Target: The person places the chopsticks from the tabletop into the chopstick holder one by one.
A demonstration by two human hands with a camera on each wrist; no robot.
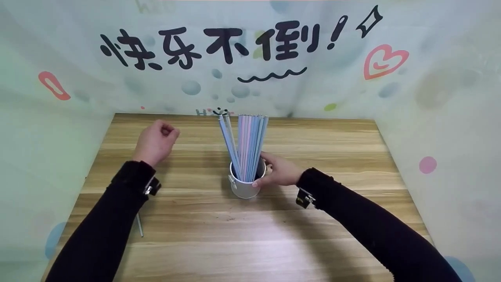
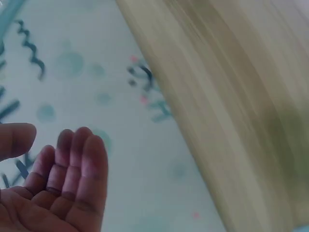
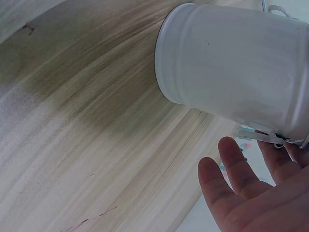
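Observation:
A small white metal bucket (image 1: 245,190) stands upright on the wooden table, holding several slender pencil-like sticks (image 1: 250,145) in blue, pink and grey. Most stand bunched to the right, while a few lean left, apart from the bunch. My right hand (image 1: 282,170) holds the bucket's right side, thumb at the front of the rim and a finger behind it. In the right wrist view, two fingers (image 3: 236,166) stay clear of the bucket wall. Left of the bucket, my left hand (image 1: 155,141) hovers with loosely bent fingers and holds nothing.
One thin grey stick (image 1: 140,225) lies on the wooden table (image 1: 313,243), partly hidden under my left forearm. A printed curtain (image 1: 328,94) with lettering and dots hangs behind the table and along both sides.

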